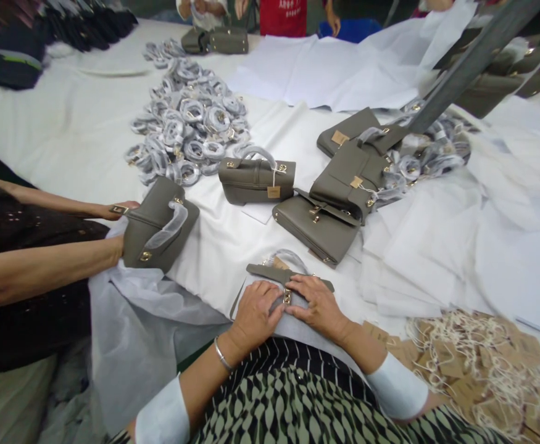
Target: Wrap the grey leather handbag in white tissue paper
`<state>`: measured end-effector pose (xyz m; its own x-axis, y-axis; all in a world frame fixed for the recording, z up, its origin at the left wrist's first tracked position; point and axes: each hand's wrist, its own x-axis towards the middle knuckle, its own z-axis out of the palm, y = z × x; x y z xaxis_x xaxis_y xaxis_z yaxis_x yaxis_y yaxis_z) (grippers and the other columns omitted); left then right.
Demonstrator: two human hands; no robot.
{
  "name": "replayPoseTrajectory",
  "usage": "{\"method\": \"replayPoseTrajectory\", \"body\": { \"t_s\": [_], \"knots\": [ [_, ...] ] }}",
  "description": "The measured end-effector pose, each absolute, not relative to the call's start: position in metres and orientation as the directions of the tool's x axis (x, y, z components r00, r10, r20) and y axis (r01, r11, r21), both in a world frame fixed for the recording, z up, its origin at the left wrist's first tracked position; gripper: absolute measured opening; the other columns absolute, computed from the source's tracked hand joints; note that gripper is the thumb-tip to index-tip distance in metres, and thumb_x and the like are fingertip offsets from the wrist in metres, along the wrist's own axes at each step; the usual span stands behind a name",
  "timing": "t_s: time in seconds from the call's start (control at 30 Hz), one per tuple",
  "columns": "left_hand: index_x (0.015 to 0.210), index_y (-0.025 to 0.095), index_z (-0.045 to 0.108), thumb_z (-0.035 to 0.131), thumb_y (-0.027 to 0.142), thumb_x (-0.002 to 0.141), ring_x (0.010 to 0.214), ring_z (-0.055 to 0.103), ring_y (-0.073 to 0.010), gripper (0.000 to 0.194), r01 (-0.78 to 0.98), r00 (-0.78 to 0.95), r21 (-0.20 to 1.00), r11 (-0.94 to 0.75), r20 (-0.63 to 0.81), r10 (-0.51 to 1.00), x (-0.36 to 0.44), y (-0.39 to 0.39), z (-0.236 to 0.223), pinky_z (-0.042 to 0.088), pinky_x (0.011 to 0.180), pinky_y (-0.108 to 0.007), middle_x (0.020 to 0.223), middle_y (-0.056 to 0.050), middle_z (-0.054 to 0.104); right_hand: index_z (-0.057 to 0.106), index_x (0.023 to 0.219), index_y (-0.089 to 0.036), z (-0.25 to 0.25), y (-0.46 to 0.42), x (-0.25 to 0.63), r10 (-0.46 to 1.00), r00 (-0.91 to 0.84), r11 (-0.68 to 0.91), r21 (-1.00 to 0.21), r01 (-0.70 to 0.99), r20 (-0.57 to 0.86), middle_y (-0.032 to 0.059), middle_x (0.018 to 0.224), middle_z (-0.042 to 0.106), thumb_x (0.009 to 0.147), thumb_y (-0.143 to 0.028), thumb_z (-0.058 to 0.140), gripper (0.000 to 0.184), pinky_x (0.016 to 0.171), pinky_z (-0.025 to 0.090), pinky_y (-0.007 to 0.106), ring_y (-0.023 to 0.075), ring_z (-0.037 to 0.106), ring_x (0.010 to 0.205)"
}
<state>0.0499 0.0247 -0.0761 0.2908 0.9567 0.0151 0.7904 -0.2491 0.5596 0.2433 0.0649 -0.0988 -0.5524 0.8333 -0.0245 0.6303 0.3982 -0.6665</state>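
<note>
A small grey-green handbag (279, 274) with a gold clasp and a wrapped handle lies at the table's near edge, partly covered by pale wrapping. My left hand (254, 313) rests on its left side, fingers curled and pressing down by the clasp. My right hand (316, 303) lies on its right side, fingers bent toward the same clasp. Both hands grip the bag from above.
A co-worker's arms at the left hold another bag (156, 225) over a white cloth bag. Several more bags (257, 177) lie mid-table. A heap of wrapped straps (191, 120) sits behind. Paper tags with strings (477, 354) pile at the right. White sheets (334, 68) cover the back.
</note>
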Motion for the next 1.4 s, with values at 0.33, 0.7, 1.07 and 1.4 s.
{"method": "replayPoseTrajectory", "body": {
  "t_s": [0.33, 0.7, 1.07, 1.4],
  "knots": [
    [0.1, 0.019, 0.059, 0.053, 0.019, 0.089, 0.094, 0.048, -0.0212, 0.012, 0.775, 0.224, 0.594, -0.216, 0.062, 0.973, 0.06, 0.014, -0.068, 0.039, 0.083, -0.038, 0.099, -0.004, 0.06, 0.058, 0.12, -0.024, -0.093, 0.057, 0.235, 0.836, -0.537, 0.36, -0.625, 0.693, -0.113, 0.0065, 0.13, 0.054, 0.079, -0.035, 0.069, 0.043, 0.102, 0.034, 0.044, 0.0261, 0.046, 0.118],
    [0.085, 0.018, 0.061, 0.053, 0.026, 0.09, 0.089, 0.049, -0.0236, 0.012, 0.911, 0.23, 0.372, -0.179, -0.097, 0.968, 0.07, 0.029, -0.074, 0.042, 0.079, -0.038, 0.087, -0.005, 0.057, 0.059, 0.115, -0.027, -0.098, 0.062, 0.234, 0.849, -0.501, 0.273, -0.672, 0.688, -0.169, 0.0026, 0.128, 0.054, 0.074, -0.028, 0.071, 0.042, 0.098, 0.035, 0.039, 0.0228, 0.046, 0.115],
    [0.095, 0.009, 0.063, 0.05, 0.013, 0.087, 0.086, 0.059, -0.0264, 0.016, 0.933, 0.36, 0.097, -0.347, -0.272, 0.892, 0.086, 0.043, -0.065, 0.048, 0.072, -0.037, 0.088, -0.012, 0.065, 0.06, 0.115, -0.029, -0.097, 0.061, 0.233, 0.857, -0.483, 0.245, -0.679, 0.692, -0.182, 0.0025, 0.128, 0.054, 0.076, -0.036, 0.069, 0.04, 0.099, 0.034, 0.041, 0.0233, 0.046, 0.116],
    [0.097, 0.007, 0.064, 0.049, 0.011, 0.088, 0.091, 0.055, -0.0285, 0.018, 0.661, 0.748, 0.148, -0.735, -0.211, 0.63, 0.078, 0.059, -0.055, 0.043, 0.072, -0.04, 0.098, -0.017, 0.064, 0.059, 0.116, -0.024, -0.098, 0.063, 0.232, 0.862, -0.465, 0.24, -0.644, 0.726, -0.202, 0.0044, 0.13, 0.054, 0.077, -0.029, 0.062, 0.039, 0.102, 0.034, 0.041, 0.024, 0.047, 0.116]
  ]
}}
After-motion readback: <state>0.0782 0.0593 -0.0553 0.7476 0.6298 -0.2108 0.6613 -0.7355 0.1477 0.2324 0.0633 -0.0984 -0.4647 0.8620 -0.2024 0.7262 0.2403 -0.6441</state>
